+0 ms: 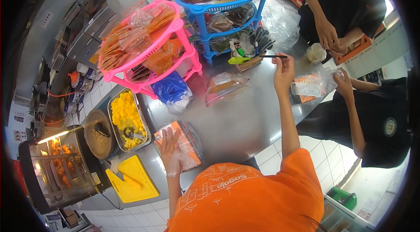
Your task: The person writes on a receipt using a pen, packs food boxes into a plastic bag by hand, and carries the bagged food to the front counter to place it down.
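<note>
My left hand (168, 146), in a clear plastic glove, lies with fingers spread on an orange and white box (187, 142) wrapped in a clear plastic bag. My right hand (283, 71) is raised over the far right of the steel table, its fingers pinching a thin black stick-like utensil (273, 56); whether it is cutlery or a pen I cannot tell. Just left of that hand stands a small holder (250, 64) with black plastic cutlery (261, 39) and a green-handled item (238, 60). Between my hands lies a clear packet of brownish food (225, 87).
A pink rack (175, 26) and a blue rack (201, 9) hold bagged sauces. Left are a yellow food tray (128, 118), stone mortar (94, 127), yellow cutting board (146, 186) and lit display case (57, 166). At right, a co-worker's hand (344, 84) holds another bagged box (308, 87).
</note>
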A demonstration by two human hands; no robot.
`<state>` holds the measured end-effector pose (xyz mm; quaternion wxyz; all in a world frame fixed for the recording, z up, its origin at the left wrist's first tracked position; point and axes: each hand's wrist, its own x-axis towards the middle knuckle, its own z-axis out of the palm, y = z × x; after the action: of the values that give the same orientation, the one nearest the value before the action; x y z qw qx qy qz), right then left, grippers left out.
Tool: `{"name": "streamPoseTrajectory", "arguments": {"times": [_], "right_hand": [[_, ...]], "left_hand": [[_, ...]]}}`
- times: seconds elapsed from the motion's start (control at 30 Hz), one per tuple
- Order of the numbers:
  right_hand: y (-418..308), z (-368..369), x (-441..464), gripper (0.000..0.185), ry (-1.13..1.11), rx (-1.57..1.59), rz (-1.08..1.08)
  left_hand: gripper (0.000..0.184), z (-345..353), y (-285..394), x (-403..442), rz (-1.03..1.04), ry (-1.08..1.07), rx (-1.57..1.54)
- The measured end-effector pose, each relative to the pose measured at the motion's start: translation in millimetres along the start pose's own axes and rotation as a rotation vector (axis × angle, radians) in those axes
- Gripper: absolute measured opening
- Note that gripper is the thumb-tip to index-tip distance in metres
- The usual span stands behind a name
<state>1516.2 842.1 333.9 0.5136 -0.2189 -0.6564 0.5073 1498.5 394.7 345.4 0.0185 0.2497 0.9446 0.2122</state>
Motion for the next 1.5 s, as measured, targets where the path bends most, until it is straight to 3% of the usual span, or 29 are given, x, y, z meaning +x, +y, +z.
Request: {"name": "streamPoseTrajectory", "arguments": {"times": [0.17, 0.23, 0.3, 0.37, 0.4, 0.47, 0.57, 0.6, 0.7, 0.93, 1.07, 1.13, 1.37, 1.5], "right_hand": [[36.1, 20.3, 7.6, 0.010, -0.072, -0.103, -0.038], [39.3, 24.8, 13.8, 0.009, -0.163, -0.324, -0.077], [47.1, 27.5, 20.5, 0.010, -0.200, -0.336, -0.092], [53.8, 28.4, 23.0, 0.013, -0.269, -0.590, -0.228], [42.1, 31.8, 19.9, 0.013, -0.268, -0.594, -0.228], [18.2, 42.8, 7.1, 0.020, 0.020, -0.645, -0.350], [12.5, 46.9, -23.9, 0.032, -0.075, -0.513, -0.393], [16.2, 48.4, -29.7, 0.032, -0.216, -0.555, -0.349], [37.6, 60.3, -20.4, 0.027, -0.340, -0.717, -0.244], [41.0, 72.6, 6.5, 0.025, -0.414, -0.923, -0.066], [55.1, 70.0, 11.8, 0.024, -0.422, -0.909, -0.180], [61.9, 67.8, 15.9, 0.027, -0.527, -0.937, -0.248], [8.7, 66.9, 5.4, 0.030, -0.560, -1.007, -0.236], [-69.4, 52.2, 5.2, 0.034, -0.404, -0.858, -0.545]], "left_hand": [[0.041, -0.8, 0.7, 0.7, 0.006, 0.011, 0.017], [0.041, -0.4, 0.9, 1.3, 0.005, 0.015, 0.023], [0.042, -0.3, 0.3, 0.6, 0.004, 0.011, 0.030], [0.043, 0.2, -0.1, 1.2, 0.016, 0.022, 0.040], [0.043, -0.6, 0.7, 0.9, 0.018, 0.020, 0.037], [0.043, -3.5, 3.5, 1.9, -0.008, 0.016, -0.016], [0.043, -2.8, 2.2, 1.9, -0.004, 0.021, -0.013], [0.043, -2.6, 1.8, 1.8, -0.009, 0.022, -0.015], [0.039, -4.3, 1.9, 1.0, 0.007, 0.025, 0.001], [0.040, -8.3, 6.9, 2.4, -0.025, 0.003, -0.020], [0.040, -4.1, 2.0, 1.2, 0.003, 0.021, 0.006], [0.039, -3.8, 2.2, 0.6, 0.000, 0.027, -0.003], [0.038, -5.0, 2.6, -1.1, 0.010, 0.074, 0.014], [0.040, -9.1, -5.5, -7.6, 0.087, 0.048, -0.043]]}}
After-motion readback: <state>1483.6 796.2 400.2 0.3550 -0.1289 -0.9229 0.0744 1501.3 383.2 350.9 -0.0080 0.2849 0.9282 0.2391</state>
